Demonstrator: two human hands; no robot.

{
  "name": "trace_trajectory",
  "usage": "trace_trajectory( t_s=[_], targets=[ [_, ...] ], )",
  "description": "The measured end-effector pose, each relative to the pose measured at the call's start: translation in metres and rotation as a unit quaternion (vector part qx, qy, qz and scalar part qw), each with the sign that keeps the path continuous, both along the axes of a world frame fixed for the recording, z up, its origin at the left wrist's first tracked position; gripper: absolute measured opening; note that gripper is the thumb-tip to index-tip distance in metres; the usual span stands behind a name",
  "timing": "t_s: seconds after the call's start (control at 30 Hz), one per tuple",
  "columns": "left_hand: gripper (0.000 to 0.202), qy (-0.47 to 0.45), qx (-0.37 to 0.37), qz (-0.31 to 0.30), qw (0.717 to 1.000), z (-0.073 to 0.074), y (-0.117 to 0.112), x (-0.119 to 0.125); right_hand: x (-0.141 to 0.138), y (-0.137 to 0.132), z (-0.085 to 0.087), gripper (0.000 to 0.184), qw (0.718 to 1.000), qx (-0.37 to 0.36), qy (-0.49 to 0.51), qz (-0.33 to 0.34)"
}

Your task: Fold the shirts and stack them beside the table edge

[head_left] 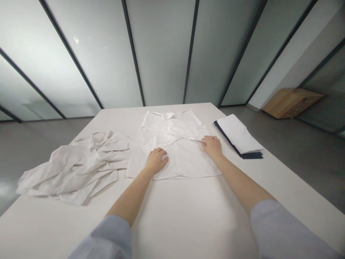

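A white shirt point(188, 158) lies spread on the table, its collar at the far end and its sleeves folded across the body. My left hand point(157, 160) rests on the lower left part of the shirt, palm down, fingers loosely apart and holding nothing. At the shirt's right side, my right hand point(212, 146) has its fingers and thumb closed on the edge of the folded sleeve. Creases run across the cloth between the two hands.
A crumpled heap of white cloth point(88, 162) lies to the left, overhanging the table edge. On the right is a stack of folded garments point(239, 135), white over dark blue. The white table point(188, 216) stands before frosted glass panels; a wooden cabinet point(291, 102) is beyond it.
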State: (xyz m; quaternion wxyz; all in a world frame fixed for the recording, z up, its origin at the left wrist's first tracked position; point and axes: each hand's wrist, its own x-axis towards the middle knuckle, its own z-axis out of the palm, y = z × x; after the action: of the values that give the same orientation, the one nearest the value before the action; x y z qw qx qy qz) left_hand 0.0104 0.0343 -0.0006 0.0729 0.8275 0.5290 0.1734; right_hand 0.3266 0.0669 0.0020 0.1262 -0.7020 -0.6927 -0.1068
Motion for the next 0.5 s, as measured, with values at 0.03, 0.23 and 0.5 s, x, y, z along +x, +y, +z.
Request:
trace_trajectory(
  t_s=[0.03, 0.23, 0.5],
  targets=[
    [0.023, -0.003, -0.001, 0.000, 1.000, 0.000, 0.000, 0.000, 0.002, 0.000, 0.000, 0.032, 1.000, 0.023, 0.003, 0.019],
    [0.021, -0.016, 0.002, 0.007, 1.000, -0.001, 0.003, 0.000, 0.008, -0.004, 0.006, 0.028, 0.986, 0.112, 0.040, 0.116],
    [0.019, -0.026, 0.007, 0.005, 1.000, -0.001, 0.004, 0.000, 0.010, -0.011, -0.011, 0.021, 0.975, 0.085, 0.049, 0.202]
  ],
)
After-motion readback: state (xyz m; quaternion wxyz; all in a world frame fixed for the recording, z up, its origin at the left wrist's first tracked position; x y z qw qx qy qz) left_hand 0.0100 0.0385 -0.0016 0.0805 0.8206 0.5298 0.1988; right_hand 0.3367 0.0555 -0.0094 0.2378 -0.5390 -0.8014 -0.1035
